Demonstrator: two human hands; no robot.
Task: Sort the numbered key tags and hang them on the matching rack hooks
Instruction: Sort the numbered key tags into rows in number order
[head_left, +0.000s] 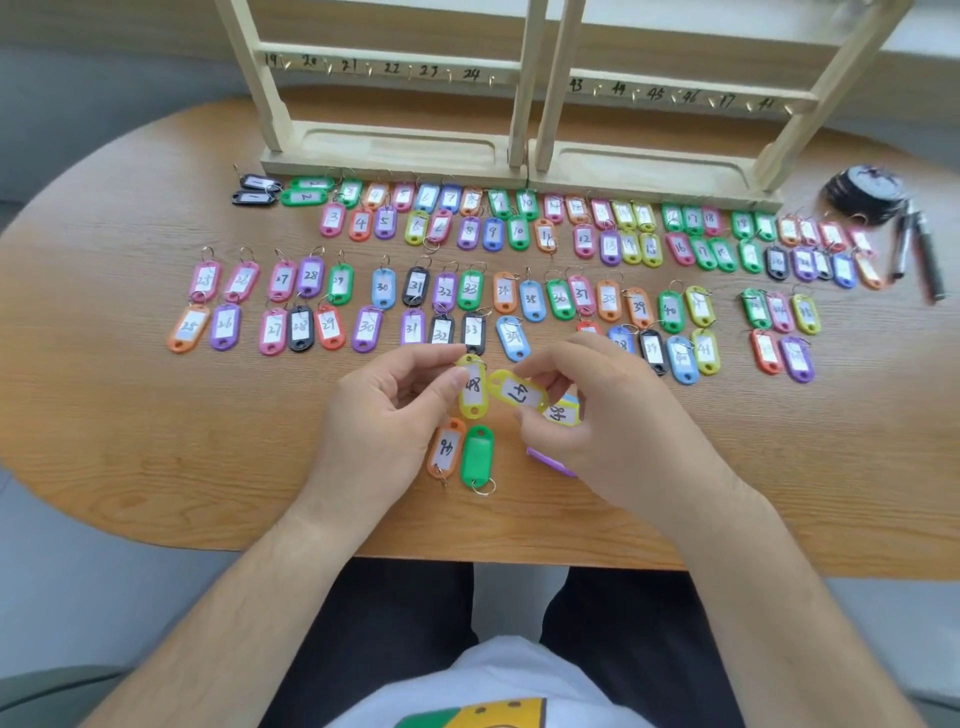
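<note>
Grips clamped: left hand on tag 48, right hand on tag 47. The inverted orange tag, at 6 o'clock, invites misreading.

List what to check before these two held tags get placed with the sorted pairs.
1. Left hand grip: pinches the yellow tag 48; ok.
2. Right hand grip: pinches the yellow tag 47; ok.
3. Numbers on both held tags readable: ok.
4. Green tag beside the orange tag 46 shows its blank side; number cannot tell.
5. Purple tag is mostly hidden under the right hand; number cannot tell.
6. Hooks on the rack rail labelled 43 onward are bare; ok.
</note>
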